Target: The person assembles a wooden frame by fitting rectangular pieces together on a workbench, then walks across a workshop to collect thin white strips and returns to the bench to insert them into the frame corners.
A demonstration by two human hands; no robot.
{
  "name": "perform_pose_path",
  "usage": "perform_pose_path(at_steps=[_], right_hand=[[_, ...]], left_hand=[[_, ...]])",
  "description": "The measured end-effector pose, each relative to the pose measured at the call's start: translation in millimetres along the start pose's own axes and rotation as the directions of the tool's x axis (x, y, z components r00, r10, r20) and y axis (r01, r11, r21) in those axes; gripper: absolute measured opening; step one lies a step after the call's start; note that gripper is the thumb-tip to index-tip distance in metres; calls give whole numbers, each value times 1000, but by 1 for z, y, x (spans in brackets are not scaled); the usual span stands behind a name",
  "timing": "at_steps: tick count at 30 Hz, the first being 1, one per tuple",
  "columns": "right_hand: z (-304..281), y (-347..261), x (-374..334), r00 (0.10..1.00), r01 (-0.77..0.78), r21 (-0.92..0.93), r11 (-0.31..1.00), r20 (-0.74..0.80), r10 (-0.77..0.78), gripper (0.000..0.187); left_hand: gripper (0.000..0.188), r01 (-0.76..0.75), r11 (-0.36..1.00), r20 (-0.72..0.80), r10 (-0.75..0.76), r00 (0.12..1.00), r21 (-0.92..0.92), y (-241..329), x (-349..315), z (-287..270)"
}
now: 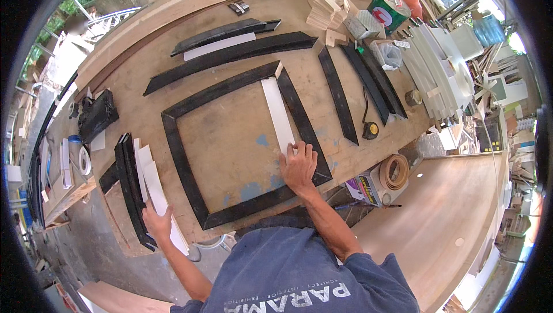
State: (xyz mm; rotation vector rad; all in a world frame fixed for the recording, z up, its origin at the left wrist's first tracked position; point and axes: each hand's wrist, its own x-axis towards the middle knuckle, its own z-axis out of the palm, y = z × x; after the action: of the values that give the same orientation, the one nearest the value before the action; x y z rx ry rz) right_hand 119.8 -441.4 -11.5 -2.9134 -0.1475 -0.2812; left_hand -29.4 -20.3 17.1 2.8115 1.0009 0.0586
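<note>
A black mitred frame (183,166) lies flat on the wooden worktable (230,134), a pale end showing at its far right corner. Along the inside of its right side runs a white strip (276,108). My right hand (298,166) is closed on that strip's near end, fingers curled. At the table's near left, my left hand (156,221) grips one of several long white strips (154,183); its fingertips are partly hidden. Black mouldings (129,180) lie right against those strips on their left.
More black mouldings (230,55) lie beyond the frame and others (339,94) to its right. A tape measure (370,130) sits near the right edge. Wood offcuts (329,13), a green can (390,12) and white lengths (429,74) crowd the far right. A black bag-like object (97,116) stands left.
</note>
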Motion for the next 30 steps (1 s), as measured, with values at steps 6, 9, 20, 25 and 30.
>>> perform_pose_path(at_steps=[6,9,20,25,30], right_hand=[[-4,11,1,995,-19,84,996,-94,27,37],[-8,23,-5,989,-85,66,994,-112,92,35],[-26,47,-48,923,-366,235,900,-32,384,88],[-19,50,-53,912,-406,206,890,30,409,92],[-19,40,-50,913,-393,206,896,-26,406,94]], left_hand=[[45,-211,834,-192,128,973,-511,118,-6,-1],[39,-349,683,-120,360,925,-642,199,8,19],[85,-726,650,1,745,667,-227,391,171,72],[91,-743,641,211,767,606,-193,428,190,78],[94,-764,539,221,842,491,-356,411,209,104]])
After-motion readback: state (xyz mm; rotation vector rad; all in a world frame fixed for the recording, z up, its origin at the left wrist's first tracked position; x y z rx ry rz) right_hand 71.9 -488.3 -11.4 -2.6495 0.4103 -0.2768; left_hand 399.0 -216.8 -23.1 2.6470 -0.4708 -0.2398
